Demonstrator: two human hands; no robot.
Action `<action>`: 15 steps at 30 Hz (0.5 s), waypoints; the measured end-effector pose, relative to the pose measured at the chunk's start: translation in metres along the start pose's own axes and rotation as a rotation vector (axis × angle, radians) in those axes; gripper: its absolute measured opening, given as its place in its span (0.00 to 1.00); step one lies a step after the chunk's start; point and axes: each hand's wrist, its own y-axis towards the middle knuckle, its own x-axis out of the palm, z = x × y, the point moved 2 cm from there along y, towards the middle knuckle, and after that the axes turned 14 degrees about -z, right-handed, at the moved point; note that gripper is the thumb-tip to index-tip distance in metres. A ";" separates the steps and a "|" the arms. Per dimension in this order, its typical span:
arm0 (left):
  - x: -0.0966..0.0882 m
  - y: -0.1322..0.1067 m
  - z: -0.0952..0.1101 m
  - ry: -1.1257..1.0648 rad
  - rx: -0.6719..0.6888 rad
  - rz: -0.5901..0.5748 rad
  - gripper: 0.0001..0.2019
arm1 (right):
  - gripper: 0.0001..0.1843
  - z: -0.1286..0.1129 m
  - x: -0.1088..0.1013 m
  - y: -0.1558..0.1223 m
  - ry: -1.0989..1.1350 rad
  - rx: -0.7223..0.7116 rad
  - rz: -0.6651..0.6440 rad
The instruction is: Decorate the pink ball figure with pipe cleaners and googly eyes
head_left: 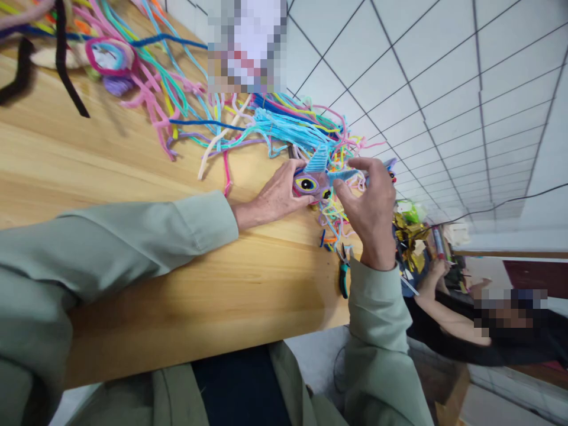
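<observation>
Two hands are working at the centre of the frame on a fuzzy animal head that is sitting near the far edge of the wooden bench. The left hand is clamping the head's side, fingers above and thumb below. The right hand is curving its thumb and forefinger, tips apart, around the blue right-hand ear; I cannot tell whether they are gripping it. The head is showing mauve pile, rounded eyes with yellow around black, and pointed, ribbed blue ears.

Below, the bench's near edge is slanting up toward the right, and smooth, pale grain is stretching between the two sleeves. Slim pliers with teal-and-black handles are lying just beside the right cuff, near the right edge. Loose fuzzy stems are crowding the far edge, some straight and bundled, others tangling toward the upper left. Hard, glossy white tiles are rising behind them. At lower right, a co-worker in black is leaning near crinkled gold material.
</observation>
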 end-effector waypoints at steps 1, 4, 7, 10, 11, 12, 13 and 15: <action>-0.001 0.000 0.001 -0.006 -0.002 0.000 0.40 | 0.18 0.001 0.000 -0.011 0.005 0.017 0.048; -0.003 -0.001 0.005 -0.023 -0.019 -0.003 0.34 | 0.19 0.009 0.015 -0.043 0.062 0.098 0.137; -0.007 0.001 0.007 -0.037 -0.034 0.005 0.23 | 0.22 0.016 0.044 -0.060 0.134 0.168 0.151; -0.013 0.006 0.005 0.001 -0.054 0.054 0.16 | 0.22 0.010 0.067 -0.059 0.155 0.149 0.164; -0.015 0.008 0.004 0.027 -0.062 0.069 0.15 | 0.20 0.005 0.071 -0.057 0.153 0.133 0.162; -0.017 0.010 0.003 0.051 -0.068 0.078 0.13 | 0.18 0.000 0.073 -0.054 0.152 0.119 0.154; -0.019 0.011 0.003 0.067 -0.072 0.076 0.12 | 0.17 -0.005 0.074 -0.051 0.153 0.109 0.144; -0.022 0.013 0.001 0.068 -0.070 0.047 0.13 | 0.15 -0.013 0.074 -0.046 0.161 0.102 0.135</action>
